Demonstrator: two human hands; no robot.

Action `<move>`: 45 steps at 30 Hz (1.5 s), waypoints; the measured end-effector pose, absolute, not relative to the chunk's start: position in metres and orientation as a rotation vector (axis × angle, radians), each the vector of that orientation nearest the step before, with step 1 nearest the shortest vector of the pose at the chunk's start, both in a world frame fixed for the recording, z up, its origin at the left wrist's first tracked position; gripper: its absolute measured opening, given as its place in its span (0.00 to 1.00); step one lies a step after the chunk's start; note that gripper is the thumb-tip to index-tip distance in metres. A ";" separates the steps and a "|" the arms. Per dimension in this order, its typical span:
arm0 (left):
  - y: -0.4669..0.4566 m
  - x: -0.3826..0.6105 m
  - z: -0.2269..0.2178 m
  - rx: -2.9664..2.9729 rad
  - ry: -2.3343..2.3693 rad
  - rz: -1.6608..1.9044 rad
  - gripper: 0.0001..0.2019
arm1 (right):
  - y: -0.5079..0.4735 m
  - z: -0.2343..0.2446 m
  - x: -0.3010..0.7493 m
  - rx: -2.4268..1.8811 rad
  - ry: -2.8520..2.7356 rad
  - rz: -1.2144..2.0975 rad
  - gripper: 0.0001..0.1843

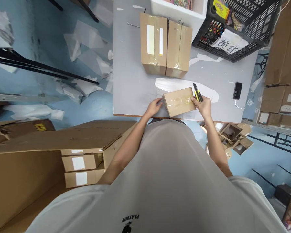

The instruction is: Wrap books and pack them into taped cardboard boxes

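Observation:
A small taped cardboard box lies at a slant near the table's front edge, between my two hands. My left hand is closed at the box's left end, its fingertips against the edge; a greyish patch between the fingers is too small to make out. My right hand grips a black and yellow utility knife, its tip pointing away from me. The thumb and fingers of that hand also touch the box's right end. Shiny clear tape runs over the top of the box. Under and behind it lies a white sheet.
Two taped cartons stand behind the box. Further back are a white foam box and a black plastic crate. A phone with a cable lies right. A large open carton stands left of me; paper scraps litter the floor.

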State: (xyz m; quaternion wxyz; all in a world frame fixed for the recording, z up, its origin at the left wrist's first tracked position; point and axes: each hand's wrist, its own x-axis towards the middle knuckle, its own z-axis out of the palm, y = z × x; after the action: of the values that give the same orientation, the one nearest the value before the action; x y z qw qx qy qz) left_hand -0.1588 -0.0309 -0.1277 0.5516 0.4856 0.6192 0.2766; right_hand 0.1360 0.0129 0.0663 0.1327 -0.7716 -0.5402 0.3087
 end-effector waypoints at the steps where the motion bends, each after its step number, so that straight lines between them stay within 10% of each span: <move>1: -0.029 -0.166 -0.123 1.132 1.537 0.675 0.23 | 0.010 0.067 0.135 -2.261 -1.617 0.819 0.25; 8: -0.009 -0.187 -0.053 1.262 1.374 0.959 0.30 | -0.037 0.089 0.119 -2.166 -1.708 0.644 0.32; 14: -0.001 -0.167 -0.003 1.375 1.330 0.842 0.15 | -0.085 0.106 0.075 -1.988 -1.861 0.908 0.32; 45: 0.004 -0.168 -0.014 1.368 1.298 0.840 0.10 | -0.080 0.141 -0.031 -2.624 -2.351 1.006 0.32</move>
State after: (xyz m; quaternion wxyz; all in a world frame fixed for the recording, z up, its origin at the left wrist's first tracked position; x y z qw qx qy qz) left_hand -0.1676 0.0041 -0.0136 0.5129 0.5690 0.5397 0.3491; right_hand -0.0313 -0.0805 0.1409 -0.2581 -0.6919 -0.6198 0.2654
